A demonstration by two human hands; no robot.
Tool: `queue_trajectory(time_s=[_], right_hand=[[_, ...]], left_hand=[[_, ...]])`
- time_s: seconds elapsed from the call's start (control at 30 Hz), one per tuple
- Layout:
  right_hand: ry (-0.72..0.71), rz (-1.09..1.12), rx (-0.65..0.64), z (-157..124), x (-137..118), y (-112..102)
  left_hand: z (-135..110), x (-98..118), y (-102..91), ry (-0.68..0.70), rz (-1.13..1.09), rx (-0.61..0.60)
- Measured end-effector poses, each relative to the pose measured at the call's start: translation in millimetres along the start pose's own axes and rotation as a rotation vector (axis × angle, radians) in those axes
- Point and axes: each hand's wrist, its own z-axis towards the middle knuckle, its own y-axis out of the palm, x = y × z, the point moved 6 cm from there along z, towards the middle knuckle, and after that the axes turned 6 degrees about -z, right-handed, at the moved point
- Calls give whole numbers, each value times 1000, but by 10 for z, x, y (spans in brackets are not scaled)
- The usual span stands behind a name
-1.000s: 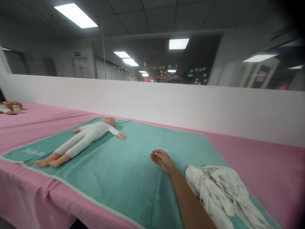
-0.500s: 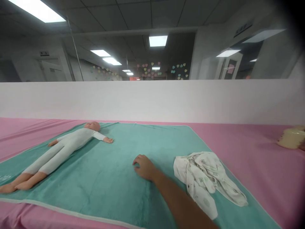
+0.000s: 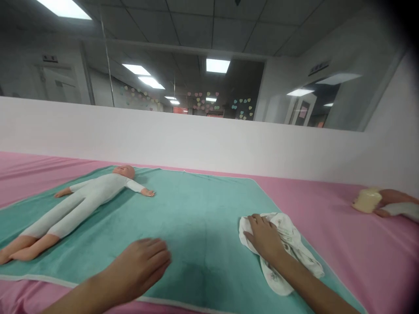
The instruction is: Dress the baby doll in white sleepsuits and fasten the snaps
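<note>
Right hand (image 3: 263, 237) is spread flat on the printed white baby garment (image 3: 283, 246), and left hand (image 3: 139, 270) is open over the teal towel (image 3: 203, 218), closer to the baby doll (image 3: 91, 203), which lies diagonally off to the left, head pointing far-right.

Pink sheet (image 3: 366, 261) covers the table, low white partition (image 3: 196, 144) behind it, glass pane (image 3: 196, 78) above. Colored paper hearts (image 3: 242, 109) on far wall, ceiling light panels (image 3: 218, 65) overhead, door (image 3: 57, 83) upper left. Cream-colored object (image 3: 367, 200) at right edge on the sheet, kind unclear.
</note>
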Motion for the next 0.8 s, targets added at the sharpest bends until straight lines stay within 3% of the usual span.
queue_trajectory(time_s=[0.07, 0.17, 0.27, 0.33, 0.4, 0.47, 0.53, 0.6, 0.67, 0.73, 0.8], right_hand=[[96, 27, -89, 45, 199, -11], [150, 140, -234, 63, 267, 68], [185, 297, -229, 98, 213, 85], [330, 541, -216, 178, 197, 51], [515, 941, -200, 338, 128, -20], [598, 1375, -152, 614, -62, -169], [576, 1466, -128, 947, -320, -393], [513, 1552, -102, 1244, -650, -645], [285, 1772, -37, 1459, -1061, -958], [102, 1806, 14, 1520, -1422, -1199], [70, 1768, 62, 1484, -1672, -1248]], left_hand=[[481, -169, 281, 22, 6, -123], [991, -624, 696, -65, -80, -116], [1037, -1165, 1231, -317, -216, -200], [951, -1356, 1447, -367, -314, -169], [871, -1470, 1492, -418, -543, -36], [791, -1619, 1448, -575, -891, 143], [731, -1769, 1372, -695, -1081, 260], [676, -1923, 1292, -765, -1187, 325], [608, -2053, 1234, -806, -1392, 409], [545, -2116, 1198, -835, -1662, 500], [512, -2113, 1145, -840, -1827, 570]])
